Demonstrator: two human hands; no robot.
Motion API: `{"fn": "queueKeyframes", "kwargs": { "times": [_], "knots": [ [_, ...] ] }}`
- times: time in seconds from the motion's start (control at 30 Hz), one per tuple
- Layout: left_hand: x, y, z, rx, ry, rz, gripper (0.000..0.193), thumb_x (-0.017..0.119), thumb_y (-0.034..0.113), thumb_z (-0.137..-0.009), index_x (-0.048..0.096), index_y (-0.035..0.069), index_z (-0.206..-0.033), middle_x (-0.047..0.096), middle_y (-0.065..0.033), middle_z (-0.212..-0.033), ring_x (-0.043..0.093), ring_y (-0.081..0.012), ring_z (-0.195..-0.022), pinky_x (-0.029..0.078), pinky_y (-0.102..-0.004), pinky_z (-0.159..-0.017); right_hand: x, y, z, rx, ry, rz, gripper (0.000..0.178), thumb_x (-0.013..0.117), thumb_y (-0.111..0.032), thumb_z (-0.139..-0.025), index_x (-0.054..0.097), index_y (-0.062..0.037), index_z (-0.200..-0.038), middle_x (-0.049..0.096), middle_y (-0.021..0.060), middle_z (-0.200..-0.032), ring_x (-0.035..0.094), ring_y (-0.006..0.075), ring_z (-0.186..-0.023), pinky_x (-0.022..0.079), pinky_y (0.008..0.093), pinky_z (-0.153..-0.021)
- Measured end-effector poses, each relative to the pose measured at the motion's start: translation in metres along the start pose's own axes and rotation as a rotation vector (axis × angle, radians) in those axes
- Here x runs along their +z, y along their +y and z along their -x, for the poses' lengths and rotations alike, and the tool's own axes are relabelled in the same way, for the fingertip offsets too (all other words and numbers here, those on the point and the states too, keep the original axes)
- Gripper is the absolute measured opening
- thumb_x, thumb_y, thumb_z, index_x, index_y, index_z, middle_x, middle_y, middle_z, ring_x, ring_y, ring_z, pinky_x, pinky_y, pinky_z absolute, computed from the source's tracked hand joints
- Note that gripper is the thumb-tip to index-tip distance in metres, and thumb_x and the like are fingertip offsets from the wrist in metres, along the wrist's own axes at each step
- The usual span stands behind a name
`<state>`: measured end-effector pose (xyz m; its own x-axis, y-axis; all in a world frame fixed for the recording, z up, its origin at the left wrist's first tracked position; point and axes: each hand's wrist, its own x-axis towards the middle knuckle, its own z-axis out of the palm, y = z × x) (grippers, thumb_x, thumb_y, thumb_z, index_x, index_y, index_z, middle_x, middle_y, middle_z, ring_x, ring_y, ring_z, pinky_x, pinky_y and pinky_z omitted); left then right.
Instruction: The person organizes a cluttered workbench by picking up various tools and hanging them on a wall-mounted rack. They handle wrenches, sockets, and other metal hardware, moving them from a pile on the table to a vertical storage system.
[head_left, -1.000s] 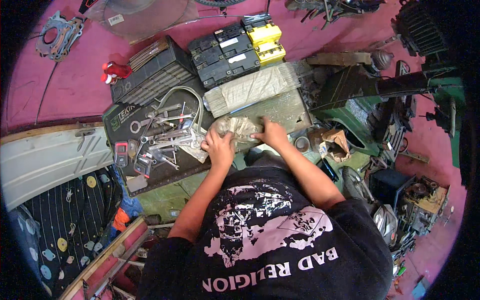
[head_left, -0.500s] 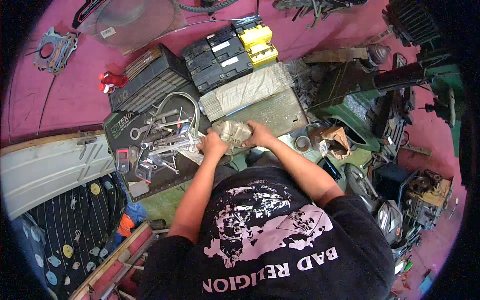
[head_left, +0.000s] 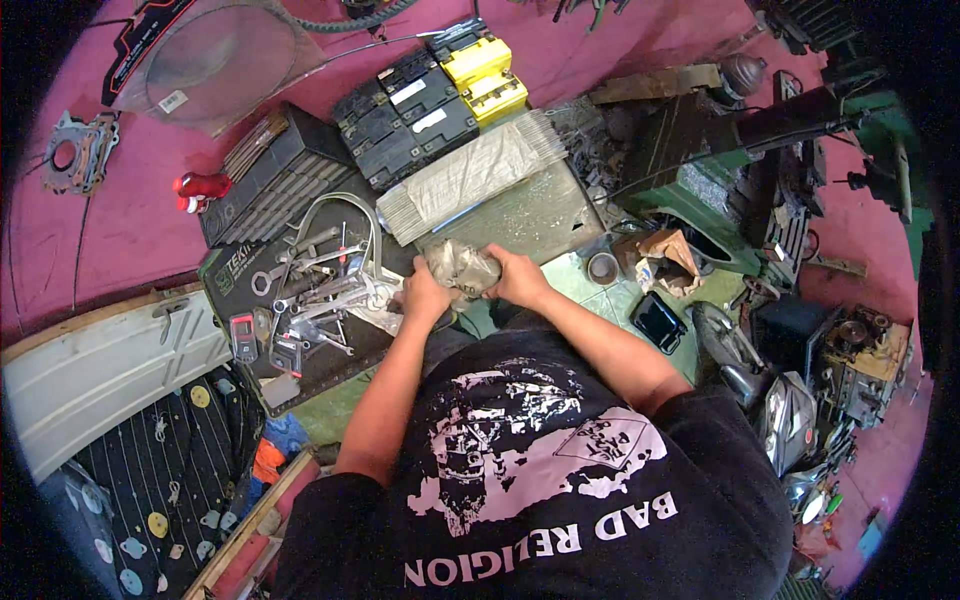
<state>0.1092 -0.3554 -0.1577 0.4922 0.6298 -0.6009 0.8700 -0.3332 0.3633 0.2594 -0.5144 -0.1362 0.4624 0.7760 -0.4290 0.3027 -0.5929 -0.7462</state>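
Between both hands I hold a lumpy grey-tan object [head_left: 464, 268]. It looks wrinkled and shiny, like something in a crumpled plastic wrapping, and its exact kind cannot be made out. My left hand [head_left: 426, 294] is closed on its left side, and my right hand [head_left: 519, 278] grips its right side, with the thumb and fingers partly hidden. The object is at the bench's near edge, close to my body. Just left of my left hand lies a pile of wrenches [head_left: 335, 290] on the dark bench top [head_left: 385, 340]. Beyond the object is a pale ribbed, paper-like bundle [head_left: 470, 175].
Black batteries [head_left: 410, 115] and yellow boxes [head_left: 485, 78] stand at the back by the pink wall. Left of them is a dark drawer case [head_left: 285, 175]. On the right are a round tin [head_left: 603, 268], a paper bag [head_left: 668, 260], a black tray [head_left: 659, 322] and green machinery [head_left: 690, 200].
The view has shifted, so the bench things appear farther left and the black tray on the right shows more fully. The held object seems slightly turned; both hands keep their grip.
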Motion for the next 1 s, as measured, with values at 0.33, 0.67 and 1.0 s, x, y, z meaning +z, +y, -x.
{"fn": "queueKeyframes", "kwargs": {
  "times": [0.33, 0.67, 1.0],
  "knots": [
    [0.020, 0.064, 0.026, 0.460, 0.495, 0.054, 0.068, 0.087, 0.014, -0.060, 0.049, 0.003, -0.115, 0.062, -0.0201, -0.108, 0.053, -0.0408, -0.111, 0.036, -0.0523, -0.091, -0.023, 0.057, 0.021, -0.343, 0.471, 0.130, 0.059, 0.082, -0.007, -0.061, 0.065, -0.0192, -0.116, 0.063, 0.0170, -0.110, 0.055, 0.0383, -0.103, 0.046, 0.0467, -0.089],
    [0.082, 0.139, -0.058, 0.862, 0.757, -0.029, 0.043, 0.078, 0.013, -0.066, 0.056, 0.006, -0.103, 0.058, -0.0093, -0.131, 0.052, -0.0351, -0.109, 0.037, -0.0545, -0.097, -0.084, 0.140, -0.038, -0.334, 0.826, 0.512, 0.047, 0.071, -0.004, -0.066, 0.064, -0.0197, -0.110, 0.057, 0.0098, -0.127, 0.049, 0.0354, -0.119, 0.035, 0.0531, -0.098],
    [0.044, 0.082, 0.003, 0.855, 0.364, -0.184, 0.049, 0.074, 0.018, -0.073, 0.063, 0.008, -0.119, 0.046, -0.0155, -0.148, 0.047, -0.0369, -0.114, 0.037, -0.0521, -0.101, -0.109, 0.103, 0.031, -0.242, 0.467, 0.499, 0.049, 0.071, -0.023, -0.068, 0.063, -0.0246, -0.116, 0.042, 0.0074, -0.152, 0.036, 0.0395, -0.138, 0.025, 0.0650, -0.106]
  ]
}}
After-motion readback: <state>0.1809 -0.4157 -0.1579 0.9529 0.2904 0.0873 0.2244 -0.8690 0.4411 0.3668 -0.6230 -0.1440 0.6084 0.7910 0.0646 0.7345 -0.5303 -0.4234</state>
